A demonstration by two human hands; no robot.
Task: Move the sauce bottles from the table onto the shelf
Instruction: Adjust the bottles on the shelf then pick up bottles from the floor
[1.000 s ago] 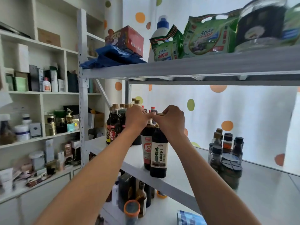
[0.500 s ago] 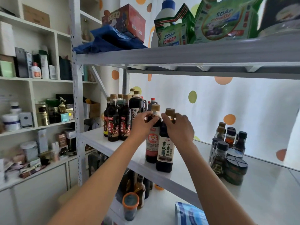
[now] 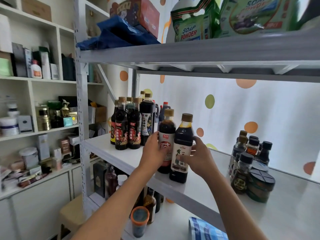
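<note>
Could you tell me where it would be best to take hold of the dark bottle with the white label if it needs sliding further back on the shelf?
Probably round its straight labelled body, from the front right, where the right hand already holds the white-label bottle. It stands upright near the shelf edge, with the red-label bottle close on its left.

Soap powder bags (image 3: 194,26) and a red box (image 3: 138,13) sit overhead; small dark jars (image 3: 249,161) cluster at right.

We have one head view, close above both hands (image 3: 174,156), facing forward and slightly down at the shelf (image 3: 124,158).
</note>
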